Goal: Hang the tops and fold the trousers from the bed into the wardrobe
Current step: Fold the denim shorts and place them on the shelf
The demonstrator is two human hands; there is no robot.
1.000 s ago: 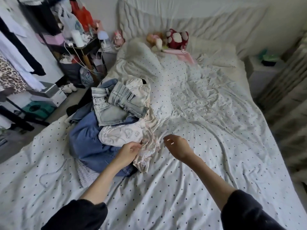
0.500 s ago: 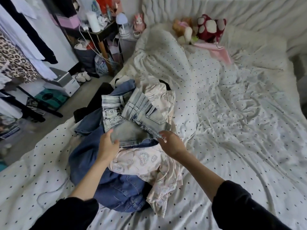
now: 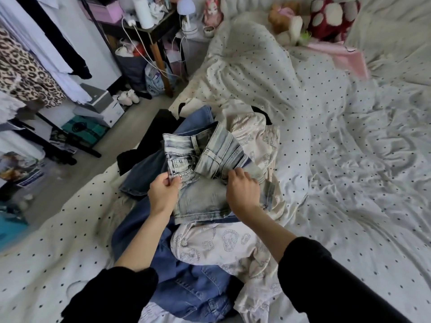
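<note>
We see soft, even daylight, bright enough to read the dots on the bed (image 3: 349,183) sheet; where it comes from we cannot tell. The far right corner of the bed is paler, nearly washed out, with no hard glare. Shadows are faint: shallow grey in the sheet's creases and a dim patch under the side table (image 3: 149,38). The jeans (image 3: 205,164) at the middle are fairly sharp. The left edge of the picture smears with blur, and the floor (image 3: 70,178) there is soft. Wide-angle distortion bows the bed's edges and stretches the sleeves (image 3: 326,276) at the bottom.
</note>
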